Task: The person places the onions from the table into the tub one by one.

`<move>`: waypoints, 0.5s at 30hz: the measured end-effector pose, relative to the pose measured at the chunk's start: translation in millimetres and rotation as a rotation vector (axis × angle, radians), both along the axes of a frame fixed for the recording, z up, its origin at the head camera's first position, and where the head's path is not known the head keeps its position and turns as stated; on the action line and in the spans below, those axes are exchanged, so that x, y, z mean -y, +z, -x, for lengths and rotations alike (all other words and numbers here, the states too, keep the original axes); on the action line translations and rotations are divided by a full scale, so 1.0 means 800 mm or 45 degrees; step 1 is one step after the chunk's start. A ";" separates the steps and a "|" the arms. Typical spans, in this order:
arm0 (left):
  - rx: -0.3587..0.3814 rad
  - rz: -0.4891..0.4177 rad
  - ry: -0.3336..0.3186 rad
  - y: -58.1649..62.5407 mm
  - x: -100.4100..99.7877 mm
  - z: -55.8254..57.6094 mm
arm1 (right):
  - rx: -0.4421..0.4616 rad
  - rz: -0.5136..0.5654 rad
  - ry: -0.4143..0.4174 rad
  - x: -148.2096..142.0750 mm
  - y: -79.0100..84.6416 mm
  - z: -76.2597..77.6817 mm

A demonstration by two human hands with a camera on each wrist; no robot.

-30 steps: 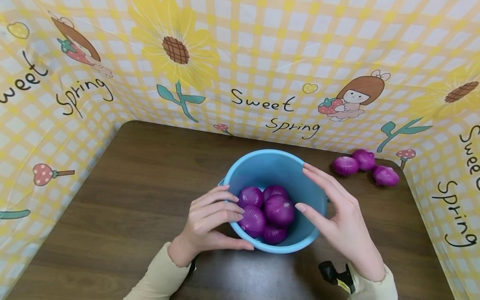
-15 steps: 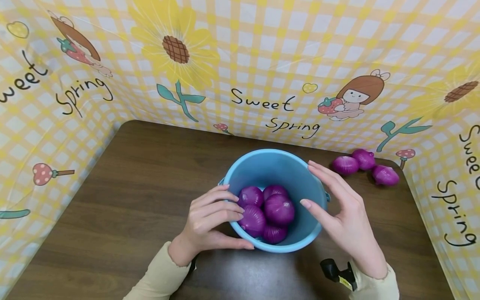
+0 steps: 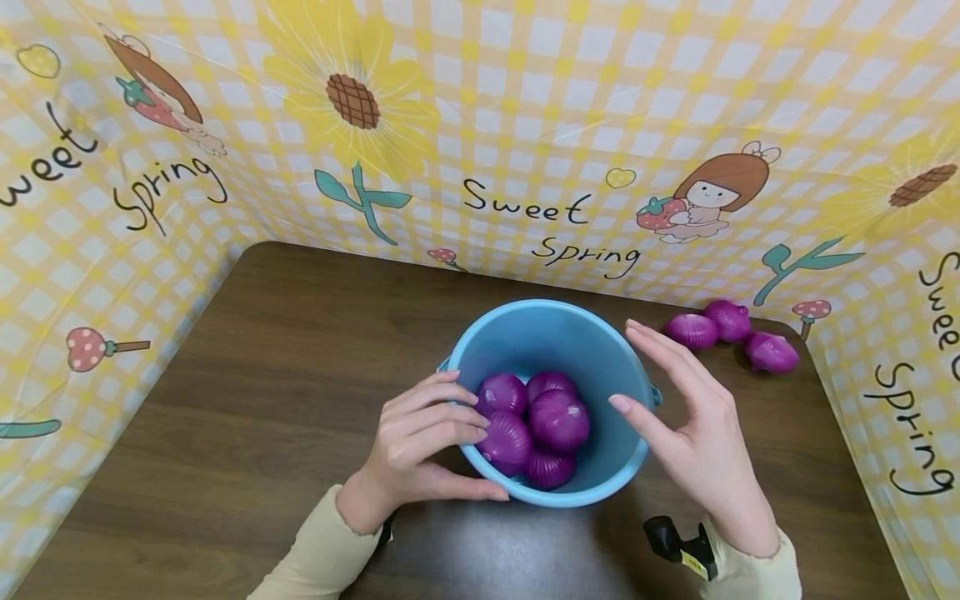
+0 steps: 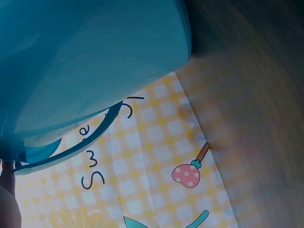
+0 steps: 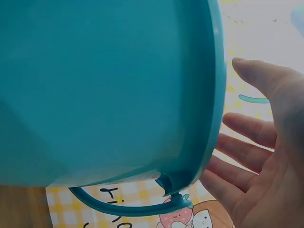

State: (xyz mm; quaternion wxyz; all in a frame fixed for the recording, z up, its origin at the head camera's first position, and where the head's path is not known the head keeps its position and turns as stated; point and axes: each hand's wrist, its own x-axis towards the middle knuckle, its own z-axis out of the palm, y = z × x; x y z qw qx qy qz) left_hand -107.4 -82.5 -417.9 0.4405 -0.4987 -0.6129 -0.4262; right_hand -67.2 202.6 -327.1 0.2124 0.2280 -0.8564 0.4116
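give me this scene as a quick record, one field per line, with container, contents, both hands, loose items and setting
container: blue bucket, open at the top
contents: five purple onions visible
left hand: holds the bucket's left rim, fingers reaching inside
right hand: beside the right rim, fingers spread, holding nothing; contact with the rim unclear
loose items: three more onions, grouped at the far right of the table
setting: brown table, yellow-and-white checked backdrop reading "Sweet Spring"

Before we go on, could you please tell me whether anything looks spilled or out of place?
Nothing stands out: five onions show inside the bucket, three others lie grouped on the table, and I see no spill or damage.
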 end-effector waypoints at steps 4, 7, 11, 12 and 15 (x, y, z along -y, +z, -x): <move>0.005 0.001 0.001 0.000 0.000 0.000 | 0.008 0.007 -0.020 -0.001 0.002 -0.001; 0.005 0.002 0.001 0.000 0.000 0.000 | 0.014 0.011 -0.034 -0.005 -0.001 0.001; 0.002 -0.001 -0.001 0.000 0.000 0.000 | 0.020 0.024 -0.044 -0.013 -0.007 0.005; 0.002 -0.001 -0.001 0.001 0.000 0.000 | 0.020 0.028 -0.045 -0.015 -0.008 0.006; 0.005 -0.002 -0.001 0.001 0.000 0.000 | 0.013 0.042 -0.045 -0.019 -0.011 0.008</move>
